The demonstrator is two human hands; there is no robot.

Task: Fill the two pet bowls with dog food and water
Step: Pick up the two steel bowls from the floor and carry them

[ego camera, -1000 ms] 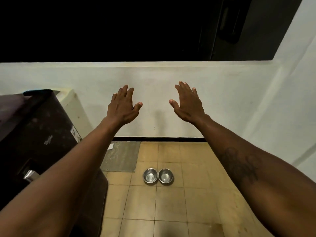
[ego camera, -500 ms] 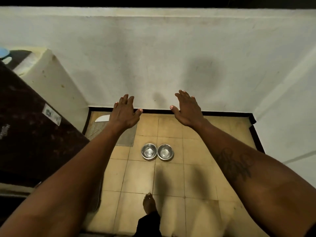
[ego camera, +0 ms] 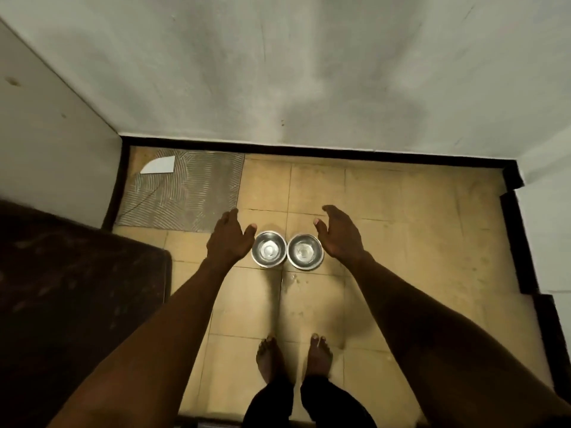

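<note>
Two small steel bowls stand side by side on the tan tiled floor, the left bowl [ego camera: 268,249] and the right bowl [ego camera: 305,251], rims nearly touching. Both look shiny inside with nothing in them. My left hand [ego camera: 229,239] hovers just left of the left bowl, fingers relaxed and holding nothing. My right hand [ego camera: 339,234] hovers just right of the right bowl, also relaxed and holding nothing. Neither hand touches a bowl. No dog food or water container is in view.
A white wall [ego camera: 309,72] with a black skirting closes the floor behind the bowls. A grey ridged patch [ego camera: 185,193] with a white tile shard [ego camera: 159,166] lies at the back left. A dark brown piece of furniture [ego camera: 71,298] fills the left. My bare feet [ego camera: 293,359] stand near the bowls.
The view has tilted from the wall down to the floor. Both hands have come down from raised in front of the wall to either side of the two bowls.
</note>
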